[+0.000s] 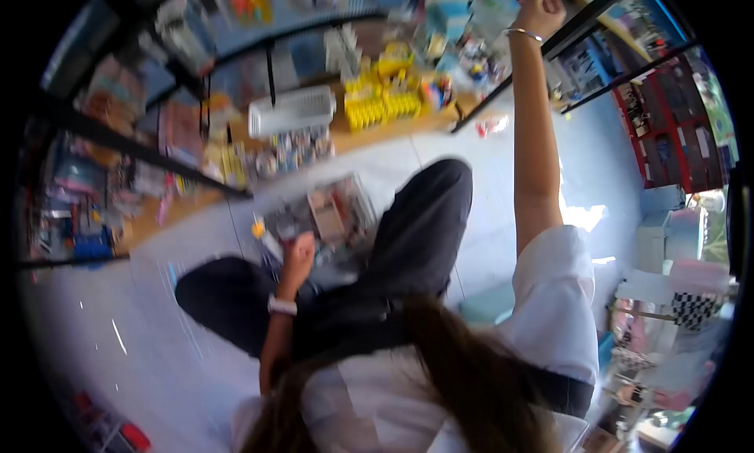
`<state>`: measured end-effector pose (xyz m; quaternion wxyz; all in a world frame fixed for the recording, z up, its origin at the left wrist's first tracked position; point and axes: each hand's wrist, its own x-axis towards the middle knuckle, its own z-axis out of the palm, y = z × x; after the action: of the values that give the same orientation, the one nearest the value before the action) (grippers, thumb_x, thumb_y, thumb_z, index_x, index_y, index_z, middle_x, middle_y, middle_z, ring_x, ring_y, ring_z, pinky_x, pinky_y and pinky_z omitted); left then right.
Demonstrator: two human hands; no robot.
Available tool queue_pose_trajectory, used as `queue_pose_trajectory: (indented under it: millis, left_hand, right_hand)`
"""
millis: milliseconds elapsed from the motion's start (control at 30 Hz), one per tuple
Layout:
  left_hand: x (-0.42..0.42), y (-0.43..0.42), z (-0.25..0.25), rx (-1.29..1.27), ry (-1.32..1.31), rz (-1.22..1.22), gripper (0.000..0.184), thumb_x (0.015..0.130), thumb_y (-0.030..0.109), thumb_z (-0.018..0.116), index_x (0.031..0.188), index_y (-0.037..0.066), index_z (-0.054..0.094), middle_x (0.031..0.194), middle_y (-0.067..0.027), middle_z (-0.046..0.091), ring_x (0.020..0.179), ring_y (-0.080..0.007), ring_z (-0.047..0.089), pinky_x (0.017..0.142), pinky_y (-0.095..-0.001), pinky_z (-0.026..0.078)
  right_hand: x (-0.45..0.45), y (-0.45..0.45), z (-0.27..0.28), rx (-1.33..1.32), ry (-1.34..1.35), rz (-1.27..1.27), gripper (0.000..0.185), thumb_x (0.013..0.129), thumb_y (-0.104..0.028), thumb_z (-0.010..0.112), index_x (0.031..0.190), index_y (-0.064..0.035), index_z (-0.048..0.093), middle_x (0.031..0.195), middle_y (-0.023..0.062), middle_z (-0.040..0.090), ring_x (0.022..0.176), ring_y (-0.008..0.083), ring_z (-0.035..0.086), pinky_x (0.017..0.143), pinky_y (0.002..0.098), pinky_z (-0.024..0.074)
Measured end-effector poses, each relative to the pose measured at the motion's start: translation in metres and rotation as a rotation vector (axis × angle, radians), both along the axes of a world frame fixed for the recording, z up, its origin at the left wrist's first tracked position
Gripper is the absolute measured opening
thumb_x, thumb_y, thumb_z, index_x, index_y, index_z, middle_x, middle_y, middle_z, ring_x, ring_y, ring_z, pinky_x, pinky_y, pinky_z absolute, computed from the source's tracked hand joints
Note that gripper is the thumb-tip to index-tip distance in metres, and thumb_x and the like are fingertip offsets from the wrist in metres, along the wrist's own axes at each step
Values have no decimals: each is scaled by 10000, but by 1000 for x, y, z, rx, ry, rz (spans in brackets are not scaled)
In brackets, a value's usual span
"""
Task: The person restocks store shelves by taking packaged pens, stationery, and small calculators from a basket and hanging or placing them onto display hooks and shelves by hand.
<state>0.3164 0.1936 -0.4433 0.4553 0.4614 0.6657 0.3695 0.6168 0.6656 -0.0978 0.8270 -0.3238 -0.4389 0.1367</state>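
Note:
My left hand (298, 255) is low in front of my lap, its fingers curled closed, above the near side of a clear plastic bin (363, 198) on the floor. Whatever those fingers hold, if anything, is hidden. Inside the bin lie a pinkish-brown box (325, 215) and other small items, blurred. Far out to the upper right, my right hand (540, 13) reaches up beside a black shelf post (585, 17). Its fingers are bent inward, and I cannot make out what is in them.
Wooden shelves with black frames curve ahead, bearing a white basket (292, 112), yellow trays (383, 107) and many small packets. A red rack (675, 131) stands at right, with white boxes (652, 241) below. My bent knees (428, 202) flank the bin.

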Motion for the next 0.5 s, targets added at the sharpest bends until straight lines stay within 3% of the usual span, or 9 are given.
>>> queue_pose_trajectory:
  millis: [33, 100, 133, 167, 233, 300, 367, 433, 500]
  left_hand:
    - [-1, -2, -31, 53, 148, -28, 302, 865, 72, 515, 1152, -20, 497, 1125, -159, 574, 1051, -245, 561, 900, -321, 432]
    - [-3, -4, -49, -27, 286, -60, 328, 838, 164, 562, 1128, 16, 521, 1042, -150, 606, 1012, -252, 576, 850, -341, 445]
    - [-4, -10, -66, -33, 345, -83, 359, 809, 185, 594, 1123, 25, 527, 1033, -172, 603, 995, -292, 576, 843, -363, 445]
    - [-5, -9, -68, -64, 424, -97, 365, 791, 190, 605, 1114, 34, 536, 1032, -190, 597, 979, -330, 571, 836, -376, 445]
    - [-6, -14, -88, -85, 458, -67, 349, 786, 193, 608, 1090, 30, 551, 1031, -200, 594, 973, -347, 566, 825, -383, 448]
    - [-8, -15, -112, -148, 424, -69, 340, 784, 192, 612, 1076, 26, 558, 1028, -200, 595, 967, -342, 570, 815, -384, 450]
    - [2, -16, -109, -206, 392, -75, 332, 782, 192, 616, 1062, 21, 565, 1026, -200, 595, 960, -337, 574, 805, -385, 452]
    - [11, -17, -111, -84, 393, -34, 318, 778, 175, 617, 1052, 20, 571, 1018, -198, 598, 936, -332, 581, 793, -378, 456]
    - [16, -15, -122, -140, 302, -41, 315, 781, 153, 606, 1061, 14, 567, 1017, -191, 600, 920, -316, 587, 788, -366, 459]
  right_hand:
    - [-10, -65, -25, -103, -141, -47, 194, 893, -87, 492, 1033, 45, 507, 823, 105, 600, 644, 154, 580, 555, 247, 468]
    - [-39, -147, -101, -71, -142, 121, 135, 854, -89, 557, 902, 33, 524, 682, 73, 590, 534, 106, 535, 436, 202, 410]
    - [-45, -177, -150, -190, -206, 370, 138, 886, -102, 529, 942, 24, 530, 699, 68, 593, 530, 87, 515, 446, 198, 412]
    - [-58, -213, -195, -272, -409, 465, 152, 901, -75, 492, 1012, 21, 529, 735, 82, 613, 550, 93, 528, 476, 199, 424]
    - [-75, -280, -264, -650, -488, 806, 322, 883, 15, 417, 1203, 37, 390, 831, 141, 656, 568, 112, 575, 510, 217, 453]
    - [-79, -332, -335, -1076, -340, 1029, 384, 854, 57, 396, 1237, 35, 363, 833, 169, 651, 590, 144, 596, 536, 225, 475]
    - [-74, -353, -360, -1277, -548, 1077, 426, 841, 89, 356, 1263, 38, 356, 942, 204, 632, 728, 197, 631, 615, 239, 500]
    - [-76, -367, -396, -1449, -522, 1133, 420, 835, 84, 367, 1251, 35, 385, 963, 207, 620, 781, 205, 627, 634, 265, 508]
    - [-92, -374, -409, -1502, -554, 992, 402, 790, 33, 453, 1192, 34, 454, 951, 227, 609, 808, 268, 620, 657, 315, 503]
